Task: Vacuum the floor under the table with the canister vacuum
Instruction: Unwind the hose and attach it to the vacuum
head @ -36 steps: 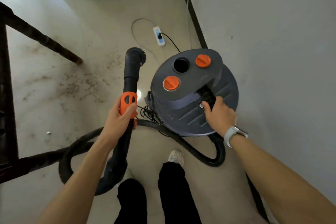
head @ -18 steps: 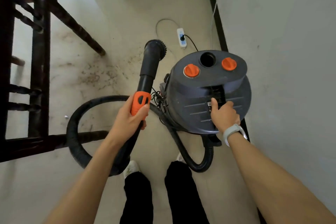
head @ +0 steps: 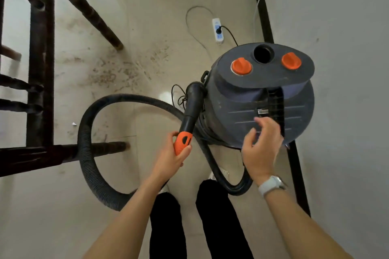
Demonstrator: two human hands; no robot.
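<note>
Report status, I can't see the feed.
Left hand grips wand. Right hand open above canister. Dirt unvacuumed; hose loops round table leg.

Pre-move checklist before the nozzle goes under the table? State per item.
1. Left hand holds the wand by its orange grip: ok.
2. Right hand off the canister, fingers loosely open above the lid: ok.
3. Plug seated in the power strip: ok.
4. Motor running: cannot tell.
5. Hose free to follow: not ok, it loops around a table leg.
6. Nozzle aimed at the debris: not ok, it points up beside the canister.
</note>
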